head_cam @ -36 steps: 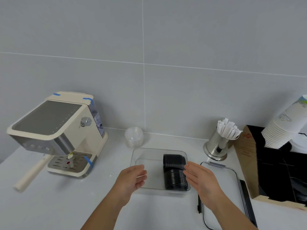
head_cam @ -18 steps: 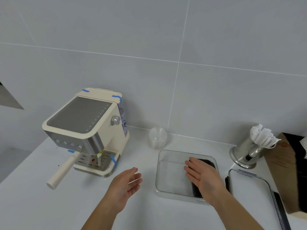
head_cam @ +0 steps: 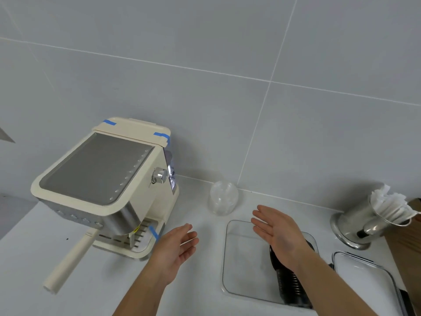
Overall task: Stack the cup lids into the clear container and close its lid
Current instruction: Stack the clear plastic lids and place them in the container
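The clear container stands on the white desk, open, and a row of black cup lids already lies on its side along the container's right wall. A second stack, the clear cup lids, stands by the wall between the coffee machine and the container. The container's own lid lies flat on the desk just to the right of it.

The left hand hovers over the desk to the left of the container, palm turned inward, its fingers apart and holding nothing. The right hand hangs above the container, also with the fingers spread and nothing in it. Both seem to point toward the clear stack.

I judge that this stack is very light and made of thin plastic, so it bends easily and is smooth to the touch. The pieces are only nested, so the column can slide apart or tip if one takes it at the top only. It is better to hold it with both hands, one at each end, pressing gently along the axis, or around the lower part. A hard squeeze may crack or deform the thin rims.
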`<action>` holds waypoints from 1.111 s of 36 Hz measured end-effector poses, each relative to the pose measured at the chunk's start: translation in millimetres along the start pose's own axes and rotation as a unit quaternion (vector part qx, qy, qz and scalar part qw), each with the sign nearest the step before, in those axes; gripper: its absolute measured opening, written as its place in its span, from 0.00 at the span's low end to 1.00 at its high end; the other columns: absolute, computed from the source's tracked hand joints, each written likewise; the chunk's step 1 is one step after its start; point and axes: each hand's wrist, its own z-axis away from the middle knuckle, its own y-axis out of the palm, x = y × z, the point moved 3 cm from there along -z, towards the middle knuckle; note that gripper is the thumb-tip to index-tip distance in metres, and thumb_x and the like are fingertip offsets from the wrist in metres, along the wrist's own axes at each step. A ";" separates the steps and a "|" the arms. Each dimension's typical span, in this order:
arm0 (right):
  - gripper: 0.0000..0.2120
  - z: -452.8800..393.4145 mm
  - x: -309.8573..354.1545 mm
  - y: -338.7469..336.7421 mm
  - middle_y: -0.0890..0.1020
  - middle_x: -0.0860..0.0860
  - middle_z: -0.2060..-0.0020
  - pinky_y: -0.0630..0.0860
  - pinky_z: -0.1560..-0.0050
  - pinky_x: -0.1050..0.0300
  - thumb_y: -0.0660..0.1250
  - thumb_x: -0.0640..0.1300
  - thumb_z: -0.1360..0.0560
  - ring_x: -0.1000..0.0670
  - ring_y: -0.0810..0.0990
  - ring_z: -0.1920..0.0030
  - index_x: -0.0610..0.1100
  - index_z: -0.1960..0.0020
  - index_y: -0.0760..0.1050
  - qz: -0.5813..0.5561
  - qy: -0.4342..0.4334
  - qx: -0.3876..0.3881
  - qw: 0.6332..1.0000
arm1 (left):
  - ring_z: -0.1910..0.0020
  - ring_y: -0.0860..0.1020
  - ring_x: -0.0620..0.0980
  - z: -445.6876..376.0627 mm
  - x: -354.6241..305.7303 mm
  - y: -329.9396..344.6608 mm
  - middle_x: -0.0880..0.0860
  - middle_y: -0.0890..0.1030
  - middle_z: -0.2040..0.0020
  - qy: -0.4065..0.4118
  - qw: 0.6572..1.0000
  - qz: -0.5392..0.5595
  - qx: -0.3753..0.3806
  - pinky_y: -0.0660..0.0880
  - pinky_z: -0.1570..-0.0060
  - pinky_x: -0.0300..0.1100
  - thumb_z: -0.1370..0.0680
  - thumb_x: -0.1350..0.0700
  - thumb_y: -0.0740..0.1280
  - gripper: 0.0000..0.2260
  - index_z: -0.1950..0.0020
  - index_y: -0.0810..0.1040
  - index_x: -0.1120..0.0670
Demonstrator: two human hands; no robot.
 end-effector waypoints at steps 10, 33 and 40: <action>0.09 -45.6 18.8 21.7 0.74 0.35 0.36 0.74 0.34 0.47 0.66 0.38 0.23 0.36 0.74 0.35 0.36 0.45 0.78 0.086 0.013 -0.017 0.996 | 0.47 0.82 0.55 -57.5 -14.8 26.2 0.58 0.83 0.50 -0.012 1.000 -0.017 0.008 0.78 0.47 0.48 0.22 0.55 0.68 0.11 0.43 0.79 0.59; 0.07 -155.9 3.3 60.1 0.83 0.50 0.57 0.76 0.48 0.51 0.64 0.46 0.25 0.49 0.78 0.57 0.51 0.52 0.81 0.361 0.011 0.035 0.932 | 0.43 0.76 0.49 -138.2 -15.5 77.4 0.51 0.78 0.40 0.003 0.990 -0.137 -0.023 0.71 0.33 0.50 0.27 0.48 0.72 0.20 0.36 0.74 0.50; 0.05 -172.6 -11.7 56.3 0.83 0.45 0.47 0.78 0.41 0.48 0.68 0.45 0.25 0.45 0.82 0.48 0.49 0.50 0.79 0.297 0.066 0.045 0.951 | 0.62 0.73 0.48 -145.1 -15.7 74.6 0.49 0.77 0.66 0.056 0.988 -0.141 -0.013 0.71 0.54 0.41 0.26 0.55 0.72 0.04 0.59 0.81 0.54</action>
